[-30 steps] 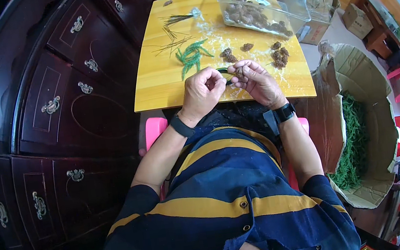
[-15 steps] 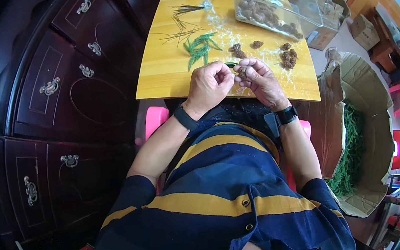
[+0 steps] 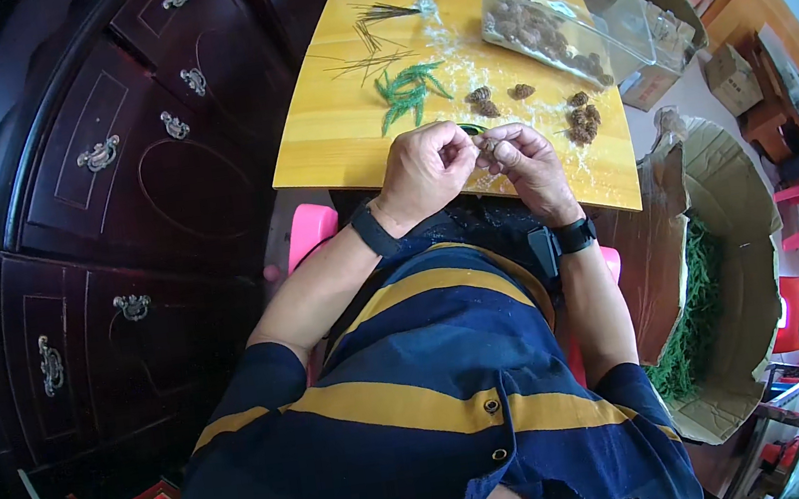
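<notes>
Over the near edge of the yellow wooden table point(image 3: 326, 148), both hands meet fingertip to fingertip. My right hand point(image 3: 536, 171) is closed round a small brown pine cone point(image 3: 488, 148). Fingers pinched against the cone's left side, my left hand point(image 3: 422, 174) grips something too small or hidden to name. Just behind the fingers, partly covered, lies a green round item point(image 3: 471, 128). Green artificial sprigs point(image 3: 411, 91) lie beyond my left hand. Loose pine cones point(image 3: 481, 101) sit past my hands, and a further cluster of cones point(image 3: 583, 121) lies to the right.
Thin dark wires point(image 3: 383, 11) and white crumbs are scattered on the table. A clear plastic bin point(image 3: 548, 38) of cones stands at the far right. Beside the table, a large cardboard box point(image 3: 741, 235) holds green foliage point(image 3: 692, 322). Dark cabinets point(image 3: 123, 215) line the left.
The view has shifted slightly, so the table items appear a little farther right. My hands stay together at the pine cone, with only slight finger movement.
</notes>
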The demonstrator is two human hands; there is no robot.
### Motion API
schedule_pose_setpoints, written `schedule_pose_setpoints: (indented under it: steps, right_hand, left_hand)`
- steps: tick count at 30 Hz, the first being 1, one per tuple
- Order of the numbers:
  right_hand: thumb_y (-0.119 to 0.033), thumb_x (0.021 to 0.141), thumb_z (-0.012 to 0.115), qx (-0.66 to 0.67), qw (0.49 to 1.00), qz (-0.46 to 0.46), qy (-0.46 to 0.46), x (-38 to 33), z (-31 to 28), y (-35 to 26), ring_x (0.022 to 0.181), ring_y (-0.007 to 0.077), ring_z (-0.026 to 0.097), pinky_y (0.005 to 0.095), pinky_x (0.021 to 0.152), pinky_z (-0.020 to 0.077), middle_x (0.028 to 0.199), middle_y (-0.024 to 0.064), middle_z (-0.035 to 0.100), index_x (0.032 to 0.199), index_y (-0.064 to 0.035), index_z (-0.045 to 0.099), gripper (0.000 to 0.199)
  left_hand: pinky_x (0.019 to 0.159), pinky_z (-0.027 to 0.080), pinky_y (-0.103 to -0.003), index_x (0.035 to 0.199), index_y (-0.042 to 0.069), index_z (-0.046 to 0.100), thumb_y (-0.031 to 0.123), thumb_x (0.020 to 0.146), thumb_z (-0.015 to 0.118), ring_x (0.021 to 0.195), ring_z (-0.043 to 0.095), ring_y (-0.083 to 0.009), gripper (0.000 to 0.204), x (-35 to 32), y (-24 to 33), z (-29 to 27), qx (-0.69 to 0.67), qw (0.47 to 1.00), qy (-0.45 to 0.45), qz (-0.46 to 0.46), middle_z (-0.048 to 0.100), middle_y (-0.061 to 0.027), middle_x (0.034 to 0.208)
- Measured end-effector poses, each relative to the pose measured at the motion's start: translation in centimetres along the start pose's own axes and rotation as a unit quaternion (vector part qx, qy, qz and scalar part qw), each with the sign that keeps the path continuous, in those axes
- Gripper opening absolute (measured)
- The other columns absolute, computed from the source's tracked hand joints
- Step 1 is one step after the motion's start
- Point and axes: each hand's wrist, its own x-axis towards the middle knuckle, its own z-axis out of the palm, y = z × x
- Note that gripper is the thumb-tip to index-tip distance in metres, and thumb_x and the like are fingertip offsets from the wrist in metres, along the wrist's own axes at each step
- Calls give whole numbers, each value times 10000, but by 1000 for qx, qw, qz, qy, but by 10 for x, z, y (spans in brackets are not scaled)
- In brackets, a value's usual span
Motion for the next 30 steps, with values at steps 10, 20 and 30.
schedule_pose_setpoints:
  steps: [10, 20, 30]
  right_hand:
    - [-160, 987, 620, 38, 999, 14, -1, -1, -3, 0, 931, 165, 646, 278, 810, 508, 1121, 96, 686, 1172, -24, 622, 230]
    - [-174, 982, 632, 85, 996, 32, -23, -1, -3, -3, 887, 150, 650, 253, 778, 506, 1056, 84, 699, 1140, -1, 639, 234]
    - [-207, 990, 619, 43, 993, 95, -46, -4, -5, -6, 880, 139, 626, 244, 767, 492, 998, 49, 661, 1174, -12, 633, 268]
  left_hand:
    - [510, 425, -245, 800, -4, 650, 21, 858, 703, 570, 530, -51, 82, 2, 3, 0, -4, 1000, -12, 24, 619, -21, 665]
    - [551, 462, -238, 835, -11, 658, 19, 862, 702, 605, 573, -61, 59, 5, 0, -9, -38, 998, -48, -29, 650, -34, 709]
    - [592, 479, -231, 893, -11, 664, -5, 865, 705, 643, 573, -50, 50, 11, 0, -20, -63, 994, -85, -8, 642, -15, 767]
